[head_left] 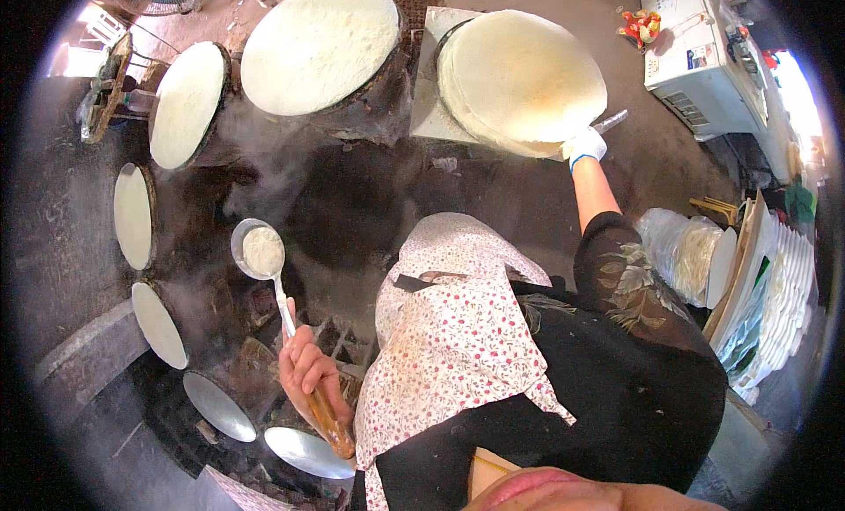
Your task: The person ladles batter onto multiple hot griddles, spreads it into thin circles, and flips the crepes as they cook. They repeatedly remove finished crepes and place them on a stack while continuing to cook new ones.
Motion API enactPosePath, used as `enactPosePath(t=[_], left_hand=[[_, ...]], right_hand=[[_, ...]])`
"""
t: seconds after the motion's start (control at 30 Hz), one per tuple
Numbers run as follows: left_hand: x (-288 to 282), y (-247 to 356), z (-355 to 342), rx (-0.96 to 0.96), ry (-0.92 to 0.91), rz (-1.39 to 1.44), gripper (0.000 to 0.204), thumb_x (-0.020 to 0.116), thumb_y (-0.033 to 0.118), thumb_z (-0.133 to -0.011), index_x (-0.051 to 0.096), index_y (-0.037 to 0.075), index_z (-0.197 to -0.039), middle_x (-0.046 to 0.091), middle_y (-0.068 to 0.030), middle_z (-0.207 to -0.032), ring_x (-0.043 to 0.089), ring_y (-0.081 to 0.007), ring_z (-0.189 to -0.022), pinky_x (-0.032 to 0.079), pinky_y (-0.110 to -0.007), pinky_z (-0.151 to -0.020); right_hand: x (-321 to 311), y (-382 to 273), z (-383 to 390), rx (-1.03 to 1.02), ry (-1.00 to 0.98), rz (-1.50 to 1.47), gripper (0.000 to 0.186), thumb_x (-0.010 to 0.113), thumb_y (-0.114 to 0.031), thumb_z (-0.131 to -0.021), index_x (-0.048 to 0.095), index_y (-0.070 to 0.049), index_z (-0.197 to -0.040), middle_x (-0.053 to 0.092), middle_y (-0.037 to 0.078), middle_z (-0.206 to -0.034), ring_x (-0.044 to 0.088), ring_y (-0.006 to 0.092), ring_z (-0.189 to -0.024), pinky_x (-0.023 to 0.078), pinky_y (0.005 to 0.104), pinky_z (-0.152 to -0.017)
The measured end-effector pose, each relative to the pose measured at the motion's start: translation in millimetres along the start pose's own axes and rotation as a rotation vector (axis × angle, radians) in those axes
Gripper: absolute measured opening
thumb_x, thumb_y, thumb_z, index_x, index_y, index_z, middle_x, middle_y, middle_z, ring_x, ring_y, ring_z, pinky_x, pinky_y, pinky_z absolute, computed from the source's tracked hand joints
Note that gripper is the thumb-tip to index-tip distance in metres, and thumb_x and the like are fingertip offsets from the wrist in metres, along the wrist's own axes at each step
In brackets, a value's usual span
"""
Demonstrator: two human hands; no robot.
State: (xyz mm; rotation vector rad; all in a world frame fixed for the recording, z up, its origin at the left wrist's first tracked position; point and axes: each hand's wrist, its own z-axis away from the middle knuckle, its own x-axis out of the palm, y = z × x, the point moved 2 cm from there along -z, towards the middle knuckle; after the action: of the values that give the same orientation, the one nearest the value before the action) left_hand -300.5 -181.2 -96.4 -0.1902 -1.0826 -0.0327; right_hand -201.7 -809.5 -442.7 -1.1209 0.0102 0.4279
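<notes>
My left hand grips the wooden handle of a metal ladle. Its bowl holds white batter and hangs over the dark stove surface. My right hand, in a white glove, reaches forward to the near edge of a stack of thin round flatbreads on a square board, and holds a thin metal tool by that edge. A floral apron covers my front.
Round griddles ring the dark stove: two large ones coated white at the top, several smaller ones down the left. A white appliance stands top right. Bagged flatbreads and stacked white plates sit at right.
</notes>
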Motion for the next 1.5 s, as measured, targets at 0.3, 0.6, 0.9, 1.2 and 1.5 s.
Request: enactPosePath(t=[0.3, 0.6, 0.9, 1.2, 1.5], left_hand=[[0, 59, 3, 0.025, -0.003, -0.013, 0.059, 0.032, 0.004, -0.110, 0.009, -0.002, -0.164, 0.044, -0.0073, -0.092, 0.048, -0.0074, -0.058, 0.047, -0.022, -0.044], [-39, 105, 20, 0.033, 0.003, 0.063, 0.052, 0.031, 0.011, -0.113, 0.022, -0.001, -0.163, 0.040, -0.0051, -0.088, 0.047, -0.0127, -0.060, 0.046, -0.028, -0.049], [26, 66, -20, 0.350, -0.160, 0.398, 0.043, 0.031, 0.008, -0.112, 0.035, 0.000, -0.155, 0.044, -0.0037, -0.083, 0.048, -0.0107, -0.052, 0.047, -0.025, -0.043], [75, 76, -124, 0.860, 0.347, 0.092, 0.052, 0.045, 0.025, -0.114, 0.032, 0.028, -0.164, 0.047, 0.0036, -0.078, 0.040, -0.0053, -0.050, 0.042, -0.021, -0.040], [-213, 139, -43, 1.125, 2.179, -0.734, 0.050, 0.044, 0.014, -0.106, 0.053, 0.014, -0.155, 0.073, -0.0230, -0.085, 0.072, -0.0362, -0.074, 0.057, -0.045, -0.067]], right_hand=[[27, 2, 117, 0.057, 0.132, 0.293, 0.058, 0.066, -0.052, -0.095, 0.077, 0.003, -0.109, 0.079, 0.007, -0.110, 0.073, 0.0211, -0.097, 0.057, 0.0344, -0.084], [5, 1, 118, 0.152, 0.304, -0.111, 0.049, 0.085, -0.017, -0.085, 0.069, 0.005, -0.125, 0.075, 0.020, -0.114, 0.075, 0.0294, -0.092, 0.064, 0.0437, -0.072], [292, -94, 370, -1.108, -1.036, 0.759, 0.061, 0.061, -0.003, -0.095, 0.054, -0.016, -0.154, 0.066, 0.006, -0.108, 0.061, 0.0190, -0.088, 0.053, 0.0338, -0.085], [477, -193, 602, -0.545, -2.442, 0.990, 0.061, 0.059, -0.013, -0.104, 0.043, -0.011, -0.162, 0.062, 0.005, -0.113, 0.055, 0.0100, -0.089, 0.045, 0.0247, -0.077], [384, -38, 732, -0.956, -3.054, 1.342, 0.046, 0.060, -0.018, -0.103, 0.059, -0.003, -0.147, 0.065, 0.019, -0.144, 0.063, 0.0261, -0.134, 0.046, 0.0323, -0.111]])
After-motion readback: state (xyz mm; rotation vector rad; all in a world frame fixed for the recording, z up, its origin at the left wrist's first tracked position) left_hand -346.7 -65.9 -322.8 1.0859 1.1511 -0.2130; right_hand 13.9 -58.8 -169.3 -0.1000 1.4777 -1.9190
